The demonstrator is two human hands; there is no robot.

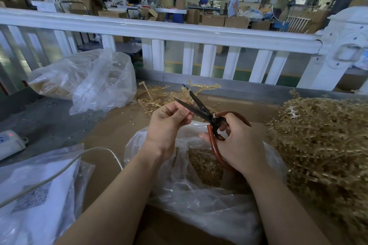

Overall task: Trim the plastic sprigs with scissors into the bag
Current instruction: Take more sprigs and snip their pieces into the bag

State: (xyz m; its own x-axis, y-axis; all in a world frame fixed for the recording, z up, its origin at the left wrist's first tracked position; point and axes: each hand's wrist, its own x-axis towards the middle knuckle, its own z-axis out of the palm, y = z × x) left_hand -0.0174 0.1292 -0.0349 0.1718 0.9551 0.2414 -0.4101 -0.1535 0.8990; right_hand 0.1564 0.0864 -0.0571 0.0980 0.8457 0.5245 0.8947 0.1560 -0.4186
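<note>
Both hands are up over the clear plastic bag (pixel 199 201) that lies open on the brown worktop (pixel 111 131). The right hand (pixel 239 141) grips the red-brown handles of the black-bladed scissors (pixel 201 109), with fingers curled through the loops. The blades stand apart and point up and to the left. The left hand (pixel 169 121) is curled, and its fingertips pinch something small right beside the lower blade; it is too small to make out. Inside the bag sits a heap of tan cut bits (pixel 207 165). A big pile of tan plastic sprigs (pixel 322 141) lies on the right, just beside the bag. More loose sprigs (pixel 157 95) lie behind the hands. A second crinkled clear bag (pixel 89 81) sits on the far left, well apart. A white cord (pixel 59 171) runs across a white packet (pixel 35 195) near the left arm.
</note>
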